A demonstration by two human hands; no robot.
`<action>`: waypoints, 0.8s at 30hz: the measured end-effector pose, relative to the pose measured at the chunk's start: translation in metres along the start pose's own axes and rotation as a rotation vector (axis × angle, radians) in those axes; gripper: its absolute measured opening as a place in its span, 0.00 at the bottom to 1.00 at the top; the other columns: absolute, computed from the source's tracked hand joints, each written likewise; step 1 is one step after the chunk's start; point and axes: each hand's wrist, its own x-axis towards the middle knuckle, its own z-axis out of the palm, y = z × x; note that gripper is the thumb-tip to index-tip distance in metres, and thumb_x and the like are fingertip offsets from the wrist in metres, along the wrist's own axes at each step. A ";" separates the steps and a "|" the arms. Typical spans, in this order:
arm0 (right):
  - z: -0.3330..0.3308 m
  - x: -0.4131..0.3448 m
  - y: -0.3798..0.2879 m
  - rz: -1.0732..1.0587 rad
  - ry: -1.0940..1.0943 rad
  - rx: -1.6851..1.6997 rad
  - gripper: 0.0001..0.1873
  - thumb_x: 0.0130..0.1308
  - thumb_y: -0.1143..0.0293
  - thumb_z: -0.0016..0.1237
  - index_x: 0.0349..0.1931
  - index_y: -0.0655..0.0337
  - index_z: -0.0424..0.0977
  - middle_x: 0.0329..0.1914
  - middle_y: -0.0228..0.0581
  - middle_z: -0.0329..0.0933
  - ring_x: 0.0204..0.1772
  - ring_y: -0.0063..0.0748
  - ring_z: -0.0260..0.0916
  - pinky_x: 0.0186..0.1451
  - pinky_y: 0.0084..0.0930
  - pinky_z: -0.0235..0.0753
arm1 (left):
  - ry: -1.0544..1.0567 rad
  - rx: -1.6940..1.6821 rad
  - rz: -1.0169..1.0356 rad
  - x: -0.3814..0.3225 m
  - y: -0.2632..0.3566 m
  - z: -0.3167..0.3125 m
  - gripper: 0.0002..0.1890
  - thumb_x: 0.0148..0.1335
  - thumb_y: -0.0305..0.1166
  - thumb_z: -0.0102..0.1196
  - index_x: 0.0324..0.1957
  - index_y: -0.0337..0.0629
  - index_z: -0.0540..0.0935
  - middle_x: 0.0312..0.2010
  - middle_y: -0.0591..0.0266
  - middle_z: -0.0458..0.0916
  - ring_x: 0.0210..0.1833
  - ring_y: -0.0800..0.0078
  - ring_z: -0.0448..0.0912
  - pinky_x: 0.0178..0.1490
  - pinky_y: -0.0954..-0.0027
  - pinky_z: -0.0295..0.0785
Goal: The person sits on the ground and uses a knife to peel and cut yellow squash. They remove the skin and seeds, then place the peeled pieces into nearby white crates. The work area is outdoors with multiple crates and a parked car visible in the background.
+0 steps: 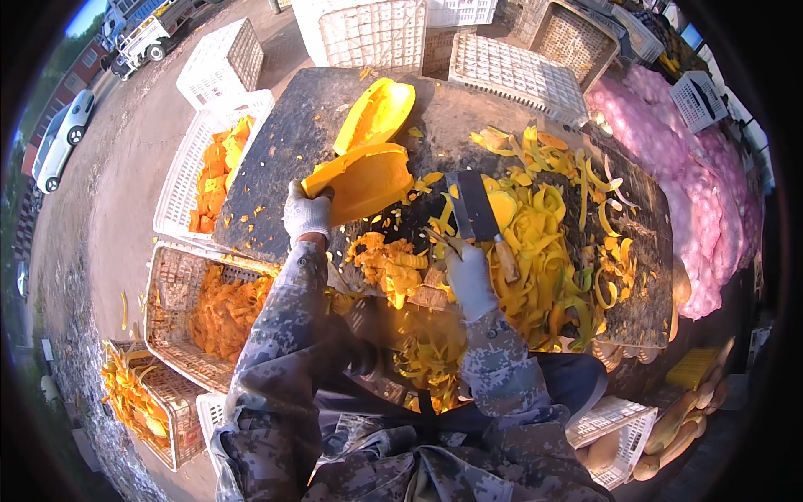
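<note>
My left hand (307,210), in a pale knit glove, grips the near end of a peeled, hollowed pumpkin half (371,182). Its scooped inside faces up towards me. A second peeled half (376,114) lies just beyond it on the dark board (276,150). My gloved right hand (469,276) closes around a thin, brownish tool (437,237), whose working end I cannot make out. To the right of that hand a cleaver (475,204) with a wooden handle rests on a heap of yellow peel strips (546,232). Stringy orange pulp (390,260) with seeds sits between my hands.
On the left stand a white crate (169,197) of orange pumpkin chunks and a crate of pulp (164,314). Empty crates (370,37) line the far edge. Pink net sacks (677,176) lie to the right. Whole long squashes (680,427) lie at lower right.
</note>
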 end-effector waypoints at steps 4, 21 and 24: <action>0.012 -0.022 0.017 0.016 0.007 -0.015 0.22 0.70 0.69 0.51 0.60 0.72 0.71 0.40 0.44 0.82 0.38 0.29 0.76 0.41 0.26 0.75 | -0.035 -0.235 -0.128 -0.008 -0.013 0.041 0.22 0.52 0.32 0.68 0.50 0.43 0.79 0.43 0.49 0.86 0.47 0.56 0.85 0.53 0.62 0.75; 0.025 -0.048 0.025 -0.038 -0.052 0.086 0.32 0.61 0.73 0.60 0.64 0.75 0.65 0.55 0.51 0.78 0.56 0.38 0.75 0.59 0.28 0.73 | -0.863 -0.115 -0.112 -0.031 0.079 0.054 0.45 0.56 0.47 0.70 0.70 0.39 0.62 0.54 0.42 0.78 0.46 0.52 0.83 0.43 0.55 0.85; 0.024 -0.057 0.021 -0.071 -0.052 -0.194 0.40 0.56 0.70 0.64 0.67 0.74 0.61 0.54 0.55 0.78 0.55 0.44 0.77 0.58 0.31 0.75 | -0.908 0.507 0.462 -0.026 0.064 0.002 0.54 0.45 0.46 0.77 0.72 0.46 0.59 0.64 0.43 0.70 0.60 0.46 0.76 0.61 0.53 0.74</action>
